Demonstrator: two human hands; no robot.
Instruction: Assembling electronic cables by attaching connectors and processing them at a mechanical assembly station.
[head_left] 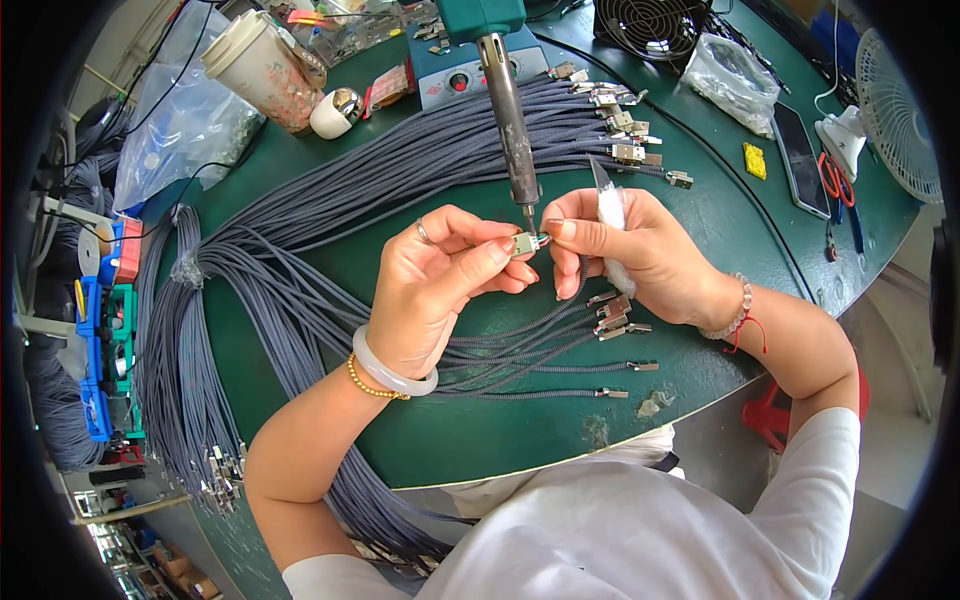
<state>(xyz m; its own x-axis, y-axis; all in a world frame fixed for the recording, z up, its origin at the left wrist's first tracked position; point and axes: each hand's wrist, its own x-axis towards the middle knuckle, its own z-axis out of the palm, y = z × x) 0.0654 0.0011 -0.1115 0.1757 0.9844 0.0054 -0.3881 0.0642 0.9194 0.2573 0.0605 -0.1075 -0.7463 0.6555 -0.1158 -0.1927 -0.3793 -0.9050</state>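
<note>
Between the thumb and fingers of my left hand point(425, 285) is a small metal USB connector point(523, 244), just below the tip of a soldering iron point(514, 135) that points down from its stand. My right hand point(650, 240) pinches the end of a grey braided cable point(578, 286), whose thin coloured wires meet the back of the connector. A pointed blade with a white-wrapped handle point(611, 212) is tucked in the same hand, its tip upward. Whether the iron's tip touches the wires is too small to tell.
Bundles of grey cables point(400, 160) with metal connectors spread over the green table point(470, 440). Behind them stand a teal soldering station point(437, 83), a cup point(262, 70) and a black fan point(650, 28). Scissors point(836, 180), a phone point(800, 160) and a white fan point(900, 115) are at right.
</note>
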